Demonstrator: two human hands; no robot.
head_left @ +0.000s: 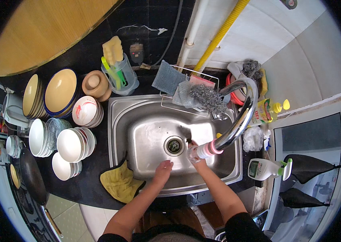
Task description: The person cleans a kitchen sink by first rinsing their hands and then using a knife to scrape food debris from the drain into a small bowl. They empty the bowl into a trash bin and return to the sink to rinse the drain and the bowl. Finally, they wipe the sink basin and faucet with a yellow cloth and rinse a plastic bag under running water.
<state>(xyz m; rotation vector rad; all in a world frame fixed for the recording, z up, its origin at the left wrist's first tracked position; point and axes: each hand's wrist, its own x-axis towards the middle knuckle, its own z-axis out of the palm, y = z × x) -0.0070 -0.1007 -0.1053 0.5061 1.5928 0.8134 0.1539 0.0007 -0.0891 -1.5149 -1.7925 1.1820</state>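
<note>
My left hand (pixel 163 171) is over the near part of the steel sink (pixel 146 133), left of the tap nozzle. Its fingers are loosely bent, a little apart, with nothing in them. My right hand (pixel 199 164) is under the clear end of the pink and white tap nozzle (pixel 205 150), which hides most of its fingers. A small dark thing shows at the fingertips; its kind is too small to tell. Between and beyond my hands is the round drain (pixel 174 145), with green bits inside. No running water can be made out.
Stacked bowls (pixel 69 145) and plates (pixel 60 92) stand left of the sink. A yellow cloth (pixel 122 182) hangs over the near left corner. A wire rack with steel wool (pixel 208 99) spans the far rim. A spray bottle (pixel 264 169) and detergent bottle (pixel 265 111) are at right.
</note>
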